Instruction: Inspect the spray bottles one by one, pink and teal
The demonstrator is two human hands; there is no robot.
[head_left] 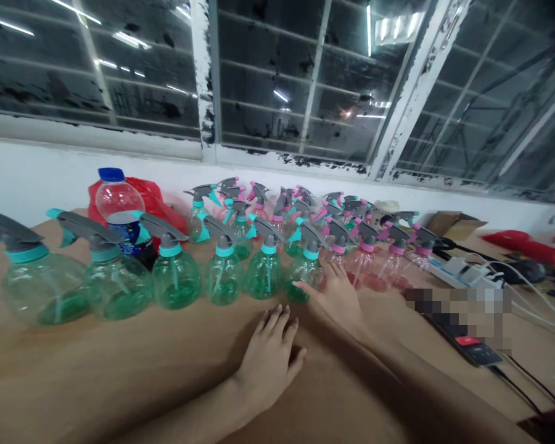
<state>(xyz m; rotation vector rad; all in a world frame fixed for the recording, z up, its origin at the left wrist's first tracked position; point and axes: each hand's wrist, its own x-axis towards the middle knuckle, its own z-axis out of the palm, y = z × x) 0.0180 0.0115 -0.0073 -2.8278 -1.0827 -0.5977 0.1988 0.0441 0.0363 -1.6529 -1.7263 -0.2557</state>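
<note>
Both are open — left hand (pixel 269 357) spread over the table (pixel 166 382), right hand (pixel 340 302) thumb-out beside a green bottle (pixel 300 271).

Workshop-like indoor space, exact kind unclear, wide grimy windows (pixel 268 74) with peeling white frames (pixel 203 68), tube lights reflected in dark glass, plain white wall (pixel 32 179), long wooden-look table (pixel 134 370) crowded with spray bottles (pixel 265 274), power strip (pixel 467 271) and trailing cables (pixel 522 382)
</note>
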